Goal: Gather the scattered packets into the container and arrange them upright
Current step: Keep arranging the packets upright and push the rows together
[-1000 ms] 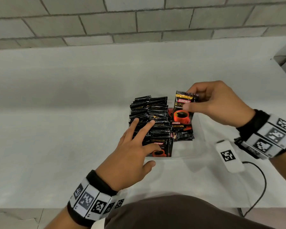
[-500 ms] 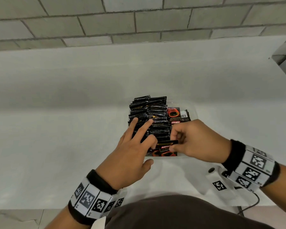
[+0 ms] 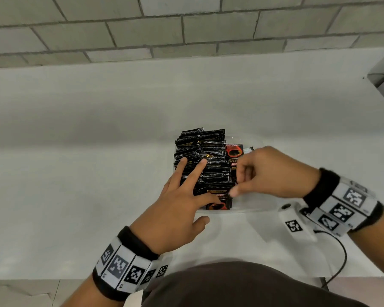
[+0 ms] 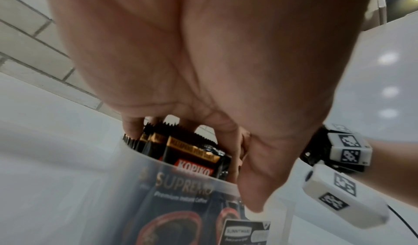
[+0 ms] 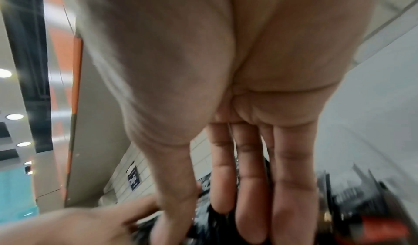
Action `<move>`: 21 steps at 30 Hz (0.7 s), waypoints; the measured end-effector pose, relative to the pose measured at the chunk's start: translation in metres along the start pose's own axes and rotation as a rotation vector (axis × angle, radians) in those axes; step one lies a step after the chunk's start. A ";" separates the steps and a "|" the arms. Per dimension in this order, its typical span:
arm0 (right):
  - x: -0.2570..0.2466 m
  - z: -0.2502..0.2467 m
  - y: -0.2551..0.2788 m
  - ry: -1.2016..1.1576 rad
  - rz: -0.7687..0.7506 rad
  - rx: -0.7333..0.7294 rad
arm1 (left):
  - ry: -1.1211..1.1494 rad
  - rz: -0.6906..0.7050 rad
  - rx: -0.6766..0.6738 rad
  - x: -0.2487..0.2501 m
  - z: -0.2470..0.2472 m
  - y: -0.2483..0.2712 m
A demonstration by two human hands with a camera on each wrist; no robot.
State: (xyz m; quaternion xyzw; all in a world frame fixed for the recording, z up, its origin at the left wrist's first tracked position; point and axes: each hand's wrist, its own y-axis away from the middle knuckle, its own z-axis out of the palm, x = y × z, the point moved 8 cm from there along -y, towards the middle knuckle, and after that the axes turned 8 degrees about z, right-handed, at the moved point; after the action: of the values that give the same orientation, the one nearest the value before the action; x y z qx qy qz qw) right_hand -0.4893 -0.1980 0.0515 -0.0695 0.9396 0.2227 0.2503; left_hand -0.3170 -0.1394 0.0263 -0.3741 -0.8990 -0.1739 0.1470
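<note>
A clear plastic container (image 3: 248, 209) sits mid-table, holding several black coffee packets (image 3: 208, 156) standing upright in tight rows. One packet (image 3: 220, 197) stands at the front with its label facing me; the left wrist view shows it (image 4: 192, 159) behind the clear wall (image 4: 90, 195). Packets with a red cup print (image 3: 234, 151) lie flat in the right part. My left hand (image 3: 186, 191) lies with spread, straight fingers on the packet tops, its thumb outside the front wall. At the right edge of the front packets, my right hand (image 3: 237, 184) touches them with thumb and nearly straight fingers (image 5: 248, 204).
The white table (image 3: 98, 151) runs back to a grey brick wall (image 3: 186, 29). A white tagged device (image 3: 294, 224) hangs from my right wrist, and its black cable (image 3: 339, 262) trails over the near edge. The table's right edge lies at the far right.
My right hand brought a packet down from above the container's right side and set it at the front of the row, then loosened its fingers. The left hand stayed on the packet tops.
</note>
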 end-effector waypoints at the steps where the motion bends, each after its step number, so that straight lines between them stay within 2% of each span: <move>1: 0.004 -0.008 -0.004 0.022 0.015 0.025 | 0.004 -0.001 0.008 0.000 0.000 0.000; 5: 0.024 -0.018 -0.029 0.214 0.066 0.148 | 0.021 -0.007 0.013 -0.001 0.001 -0.001; 8: 0.027 -0.005 -0.042 0.351 0.061 0.107 | 0.025 -0.007 0.015 -0.001 0.000 -0.001; 12: 0.026 -0.006 -0.050 0.330 0.057 0.085 | 0.021 -0.016 0.007 -0.001 0.000 0.001; 21: 0.022 -0.002 -0.053 0.477 0.041 0.019 | 0.020 -0.013 0.011 -0.002 0.000 0.000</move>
State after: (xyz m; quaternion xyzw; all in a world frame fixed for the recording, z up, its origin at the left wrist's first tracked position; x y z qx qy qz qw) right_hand -0.4965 -0.2460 0.0214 -0.0987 0.9755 0.1960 0.0174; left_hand -0.3156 -0.1402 0.0260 -0.3655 -0.9009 -0.1737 0.1569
